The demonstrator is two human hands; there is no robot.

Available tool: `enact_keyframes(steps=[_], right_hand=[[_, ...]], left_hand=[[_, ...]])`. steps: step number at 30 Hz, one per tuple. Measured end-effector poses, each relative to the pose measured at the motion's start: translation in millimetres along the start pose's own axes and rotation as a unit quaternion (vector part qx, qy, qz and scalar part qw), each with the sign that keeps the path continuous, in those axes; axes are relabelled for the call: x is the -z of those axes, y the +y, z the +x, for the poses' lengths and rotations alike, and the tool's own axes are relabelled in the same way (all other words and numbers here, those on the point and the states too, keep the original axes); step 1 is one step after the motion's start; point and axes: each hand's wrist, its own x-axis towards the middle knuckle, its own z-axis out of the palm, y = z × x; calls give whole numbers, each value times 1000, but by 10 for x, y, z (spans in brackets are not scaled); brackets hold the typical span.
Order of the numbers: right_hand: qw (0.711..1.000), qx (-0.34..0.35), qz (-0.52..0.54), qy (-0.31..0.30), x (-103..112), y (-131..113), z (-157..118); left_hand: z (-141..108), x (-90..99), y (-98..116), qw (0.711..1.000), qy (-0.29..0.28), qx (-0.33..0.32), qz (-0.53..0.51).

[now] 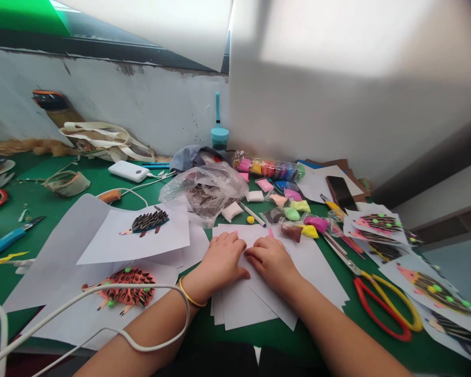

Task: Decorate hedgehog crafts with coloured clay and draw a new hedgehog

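Note:
My left hand (225,256), a yellow band on its wrist, rests on a stack of white paper sheets (255,311), with fingers bent and held together. Close beside it, my right hand (275,262) presses on the same stack, its fingers curled inward. A small pink bit (270,232) shows at the right fingertips, and a trace of pink also shows beyond the left ones. Whatever lies under the fingers is hidden. Just past the hands are a yellow clay ball (250,220) and a white pen (253,214).
Clay packets (292,213) and a plastic bag of seeds (204,191) lie behind. At right are scissors (377,293), a phone (340,192) and hedgehog pictures (435,288). At left are another hedgehog picture (131,288), a utility knife (8,243) and a white cable (102,289) crossing my left forearm.

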Motion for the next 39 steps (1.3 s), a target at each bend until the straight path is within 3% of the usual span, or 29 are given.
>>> enact_keyframes(steps=[20, 39], right_hand=[[999, 4, 38, 12, 115, 6, -63], [998, 18, 58, 9, 83, 31, -61]], left_hand=[[4, -16, -13, 1000, -4, -3, -12], [7, -19, -22, 1000, -1, -10, -2]])
